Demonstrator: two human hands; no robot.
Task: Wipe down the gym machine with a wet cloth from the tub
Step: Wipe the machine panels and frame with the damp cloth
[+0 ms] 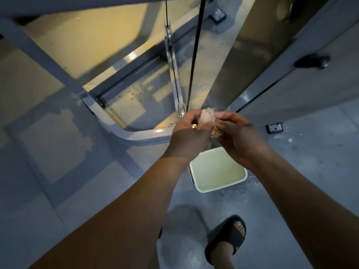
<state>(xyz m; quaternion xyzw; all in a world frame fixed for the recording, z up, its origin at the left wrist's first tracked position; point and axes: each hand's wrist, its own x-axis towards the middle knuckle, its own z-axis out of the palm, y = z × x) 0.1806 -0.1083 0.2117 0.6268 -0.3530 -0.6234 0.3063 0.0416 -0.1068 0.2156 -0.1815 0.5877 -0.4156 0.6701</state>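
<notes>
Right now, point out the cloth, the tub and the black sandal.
cloth (206,118), head view, on its bunched pale upper part.
tub (221,186), head view, on the near white rim.
sandal (231,237), head view, on the broad black strap over the foot.

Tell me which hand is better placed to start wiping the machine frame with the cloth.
Probably the left. Both hands grip the cloth above the tub, but the left hand lies nearer the curved frame bar; the right hand is farther from it.
</notes>
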